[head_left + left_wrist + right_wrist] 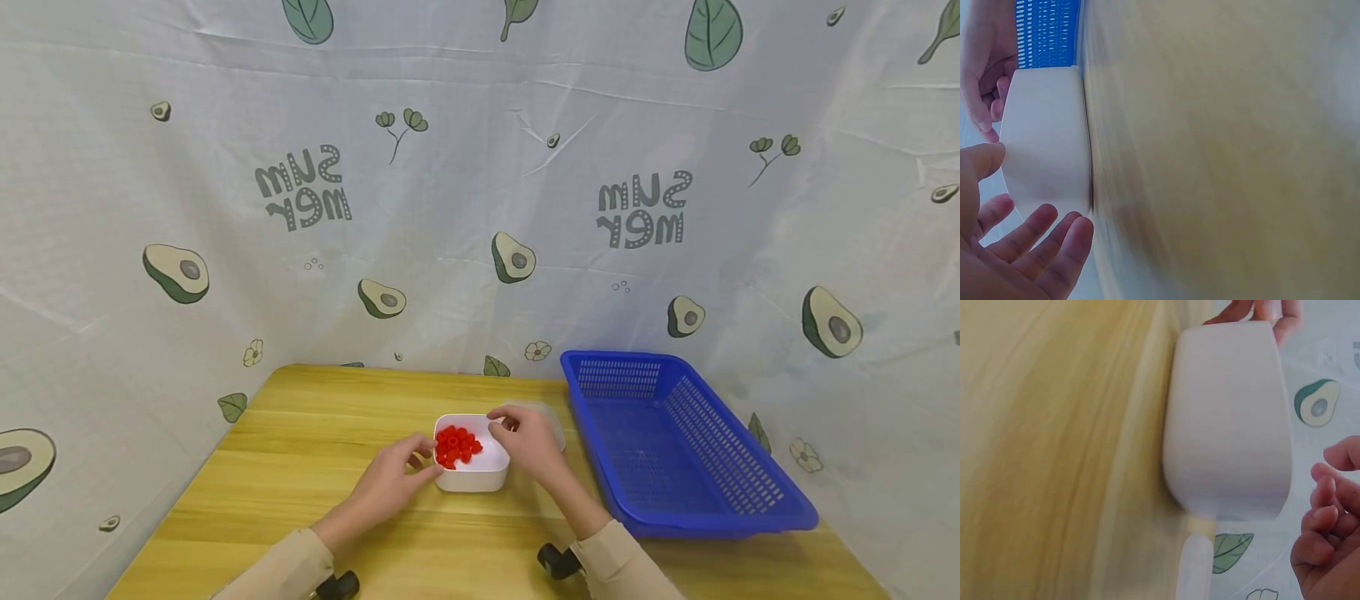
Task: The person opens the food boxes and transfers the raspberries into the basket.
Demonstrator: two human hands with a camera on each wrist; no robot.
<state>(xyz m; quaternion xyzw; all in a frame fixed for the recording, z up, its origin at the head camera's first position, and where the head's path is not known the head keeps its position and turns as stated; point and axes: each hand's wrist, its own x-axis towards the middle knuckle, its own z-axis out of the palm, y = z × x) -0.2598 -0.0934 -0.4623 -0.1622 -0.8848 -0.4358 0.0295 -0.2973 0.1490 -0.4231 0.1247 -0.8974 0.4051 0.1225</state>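
Observation:
A small white open box [471, 481] stands on the wooden table with several small red pieces [453, 446] gathered at its left side. My left hand [393, 477] is at the box's left end. In the left wrist view its thumb [988, 156] touches the box near the rim, while the other fingers are spread loosely beside the end. Over the right rim is my right hand [527, 442], fingers loosely bent. The right wrist view shows its thumb and index finger [1324, 472] close together, with nothing visible between them.
A translucent lid-like piece [557, 423] lies behind the right hand, partly hidden. The large blue plastic basket [615, 475] stands at the table's right. Behind the table hangs a printed curtain [465, 200] with avocados and leaves.

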